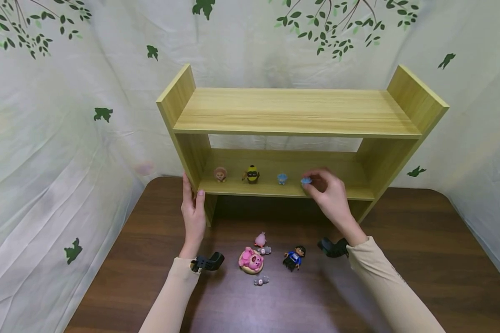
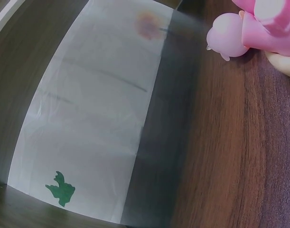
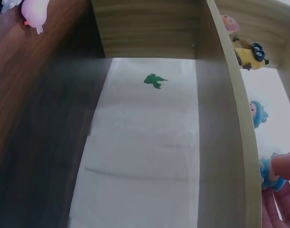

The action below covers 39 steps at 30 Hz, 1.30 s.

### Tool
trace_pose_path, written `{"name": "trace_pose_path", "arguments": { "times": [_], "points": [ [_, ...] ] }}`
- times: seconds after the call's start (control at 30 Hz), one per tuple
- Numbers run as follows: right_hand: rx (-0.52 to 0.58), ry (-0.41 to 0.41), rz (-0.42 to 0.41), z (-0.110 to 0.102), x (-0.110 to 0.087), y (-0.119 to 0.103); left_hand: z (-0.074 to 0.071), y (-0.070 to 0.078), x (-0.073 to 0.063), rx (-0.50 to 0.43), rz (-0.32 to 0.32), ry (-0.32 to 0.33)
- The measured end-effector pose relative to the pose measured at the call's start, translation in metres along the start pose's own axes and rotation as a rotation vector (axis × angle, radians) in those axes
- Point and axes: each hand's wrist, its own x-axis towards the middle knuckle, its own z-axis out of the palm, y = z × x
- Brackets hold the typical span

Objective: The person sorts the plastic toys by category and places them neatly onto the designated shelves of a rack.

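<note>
My right hand [image 1: 327, 189] pinches a small blue figurine [image 1: 306, 181] at the front of the middle shelf board [image 1: 266, 188]. In the right wrist view, thumb and fingers close round that blue figurine [image 3: 270, 172] just past the board's edge. Left of it on the board stand another blue figurine [image 1: 282, 178], a yellow-and-black figurine with dark goggles [image 1: 252, 174] and a brown-maned lion-like figurine [image 1: 220, 174]. My left hand [image 1: 193, 212] rests against the left side panel of the wooden shelf [image 1: 179, 148], thumb on its front edge; the left wrist view does not show that hand.
On the brown table [image 1: 129, 277] before the shelf lie a pink bear figurine on a round base [image 1: 251, 260], a small pink figurine [image 1: 260, 239], two grey figurines, one nearer me [image 1: 261, 280], and a toy man in blue [image 1: 294, 258]. A leaf-print curtain [image 1: 87, 185] hangs behind.
</note>
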Motion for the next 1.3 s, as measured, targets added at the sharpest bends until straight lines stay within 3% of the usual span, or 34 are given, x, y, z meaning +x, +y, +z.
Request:
{"name": "trace_pose_path", "arguments": {
  "times": [0.23,0.47,0.7,0.93,1.3],
  "points": [
    [-0.047,-0.022,0.021,0.0,0.005,-0.004,-0.001,0.0,-0.001,0.002,-0.004,-0.003],
    [-0.067,-0.026,-0.002,0.001,0.004,-0.031,0.0,0.002,-0.001,0.011,-0.008,-0.006],
    [-0.032,-0.035,-0.022,0.002,0.006,-0.002,0.0,0.002,-0.001,0.007,-0.014,-0.008],
    [-0.009,-0.051,-0.028,0.001,0.006,0.004,-0.001,0.001,-0.001,0.002,-0.014,-0.013],
    [0.073,0.002,-0.053,-0.007,0.001,-0.038,-0.001,0.001,-0.001,-0.003,-0.023,-0.014]
  ]
}}
